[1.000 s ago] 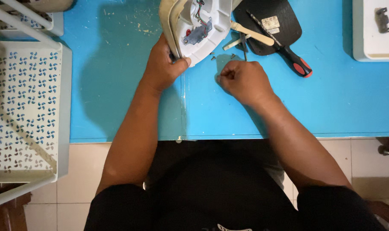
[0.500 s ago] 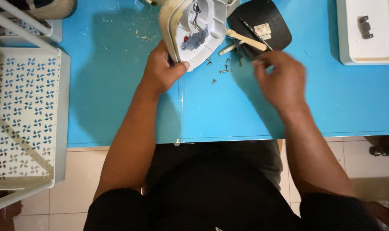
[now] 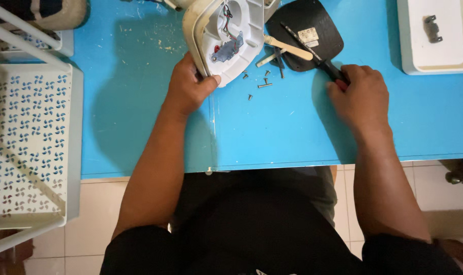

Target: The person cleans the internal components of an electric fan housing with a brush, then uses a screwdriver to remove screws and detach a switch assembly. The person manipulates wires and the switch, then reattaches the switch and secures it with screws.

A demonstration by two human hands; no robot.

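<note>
My left hand [image 3: 188, 87] grips the rim of an opened white appliance housing [image 3: 226, 38] that shows wires and a small grey part inside, tilted on the blue table [image 3: 140, 102]. My right hand [image 3: 361, 97] closes around the red and black handle of a screwdriver [image 3: 318, 56], whose shaft lies across a black plate [image 3: 305, 33]. Several loose screws [image 3: 259, 84] lie on the table between my hands. A pale wooden stick [image 3: 287, 47] rests beside the housing.
A white perforated plastic rack [image 3: 28, 147] stands at the left edge of the table. A white box-like appliance part [image 3: 435, 35] with a small metal clip sits at the far right. Tiled floor shows below the table's front edge.
My right hand has moved away from the screws near the housing, out to the right, and has closed on the screwdriver handle. My left hand keeps its hold on the housing.
</note>
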